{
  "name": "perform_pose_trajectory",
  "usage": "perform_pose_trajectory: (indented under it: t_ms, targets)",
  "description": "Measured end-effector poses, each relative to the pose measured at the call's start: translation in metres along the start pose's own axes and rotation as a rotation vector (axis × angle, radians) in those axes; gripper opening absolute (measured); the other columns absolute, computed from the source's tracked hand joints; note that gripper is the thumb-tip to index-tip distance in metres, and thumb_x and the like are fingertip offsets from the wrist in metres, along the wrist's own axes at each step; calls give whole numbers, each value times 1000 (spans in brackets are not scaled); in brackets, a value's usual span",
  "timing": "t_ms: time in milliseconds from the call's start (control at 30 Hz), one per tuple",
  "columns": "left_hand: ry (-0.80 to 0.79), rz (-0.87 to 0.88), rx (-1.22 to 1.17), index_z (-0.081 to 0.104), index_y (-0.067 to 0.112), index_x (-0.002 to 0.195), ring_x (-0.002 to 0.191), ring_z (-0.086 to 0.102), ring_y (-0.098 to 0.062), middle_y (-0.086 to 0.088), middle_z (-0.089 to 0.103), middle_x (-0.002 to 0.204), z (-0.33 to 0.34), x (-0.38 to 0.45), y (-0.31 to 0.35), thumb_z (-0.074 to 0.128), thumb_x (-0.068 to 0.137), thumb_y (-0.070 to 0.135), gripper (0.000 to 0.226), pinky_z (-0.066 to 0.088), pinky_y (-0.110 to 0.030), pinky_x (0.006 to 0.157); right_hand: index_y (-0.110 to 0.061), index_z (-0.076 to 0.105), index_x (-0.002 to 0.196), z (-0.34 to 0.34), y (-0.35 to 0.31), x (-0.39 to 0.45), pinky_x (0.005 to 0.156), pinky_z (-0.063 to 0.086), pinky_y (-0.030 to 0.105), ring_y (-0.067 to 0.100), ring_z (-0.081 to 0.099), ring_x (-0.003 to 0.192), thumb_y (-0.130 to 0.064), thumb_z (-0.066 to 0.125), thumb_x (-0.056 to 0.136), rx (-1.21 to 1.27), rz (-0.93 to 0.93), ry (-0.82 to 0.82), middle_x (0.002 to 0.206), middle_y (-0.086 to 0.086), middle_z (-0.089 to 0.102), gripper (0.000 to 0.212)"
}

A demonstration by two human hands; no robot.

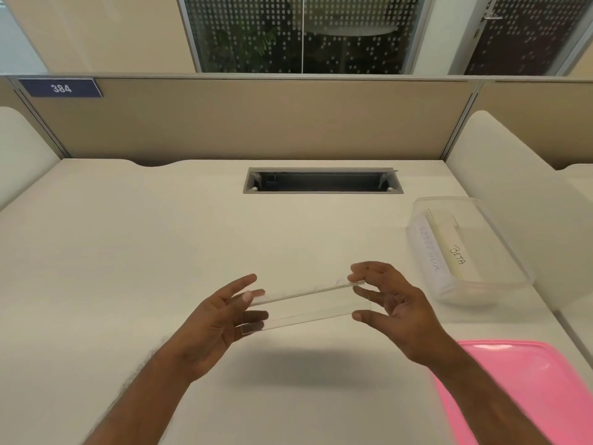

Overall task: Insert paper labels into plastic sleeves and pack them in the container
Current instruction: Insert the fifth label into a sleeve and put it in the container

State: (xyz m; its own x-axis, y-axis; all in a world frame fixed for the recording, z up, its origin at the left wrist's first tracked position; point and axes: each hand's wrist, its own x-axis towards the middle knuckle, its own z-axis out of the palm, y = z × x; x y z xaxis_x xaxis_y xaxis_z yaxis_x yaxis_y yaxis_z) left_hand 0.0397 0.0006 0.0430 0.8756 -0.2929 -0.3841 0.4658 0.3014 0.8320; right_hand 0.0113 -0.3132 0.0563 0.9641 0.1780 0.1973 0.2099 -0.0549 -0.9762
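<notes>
A clear plastic sleeve [306, 305] hangs above the desk, held level between both hands. My left hand [221, 319] pinches its left end between thumb and fingers. My right hand [393, 305] grips its right end the same way. I cannot tell whether a paper label is inside the sleeve. To the right stands a clear plastic container [510, 252], holding filled sleeves on edge; one label reads "BETA" [458, 254].
A pink lid [529, 387] lies at the lower right on the cream desk [128, 252]. A cable slot [322, 180] is cut into the desk at the back. A beige partition [256, 120] closes the far side.
</notes>
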Motion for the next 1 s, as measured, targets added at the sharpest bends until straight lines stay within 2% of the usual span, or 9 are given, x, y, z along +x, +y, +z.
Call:
perform_pose_trajectory:
  t_ms: [133,200,267,367,467,567,633,800,1000]
  targets:
    - [26,132,31,66,25,127,101,67,-29,-12,65,128,2,-4,2,88,70,21,62,56,-31,84,-13,61,125,-1,-4,1,101,49,39,23,55,124,2,80,72,50,79,8,130,2,59,58]
    - [29,185,54,65,26,128,109,65,-24,-8,67,126,3,-6,3,92,61,23,72,53,-31,89,-17,57,131,-4,-8,-1,97,51,39,25,60,116,-11,85,68,114,147,20,128,5,62,69]
    - [30,237,90,64,28,128,119,61,-20,-4,68,124,6,-8,4,91,61,19,73,47,-32,95,-19,56,132,-6,-11,-2,93,53,40,26,64,108,-15,86,67,131,182,38,120,9,65,72]
    - [23,307,137,64,29,129,122,58,-16,-2,68,123,9,-11,5,87,63,12,72,50,-28,92,-18,61,126,-7,-15,0,91,53,42,25,64,98,-16,83,65,103,201,73,108,12,68,66]
    - [23,361,189,64,28,128,116,62,-15,-3,69,120,12,-14,7,88,60,3,76,54,-23,83,-14,61,126,-10,-18,1,90,56,41,25,66,99,-13,83,62,94,206,60,108,14,70,68]
    - [-11,415,292,65,26,126,106,66,-16,-5,69,117,15,-18,10,90,53,-3,82,56,-27,76,-11,60,128,-18,-20,-2,85,57,33,27,67,103,-7,84,59,90,189,50,110,14,71,73]
    - [-28,448,374,66,27,125,106,66,-18,-6,70,116,16,-20,13,94,48,-3,87,57,-30,78,-10,61,126,-21,-20,-3,82,56,30,27,68,100,-3,84,56,92,166,46,108,13,72,74]
    - [-12,501,648,67,32,121,109,67,-13,4,73,115,20,-21,21,97,42,28,85,51,-19,92,-10,63,123,-28,-19,-5,89,54,28,24,69,98,0,87,51,22,90,72,107,10,73,76]
    - [10,586,874,66,38,118,110,64,-9,16,70,114,31,-17,31,91,49,41,74,47,-12,90,-19,64,122,-36,-23,-7,92,51,22,16,70,100,-12,91,50,-71,23,77,109,0,74,77]
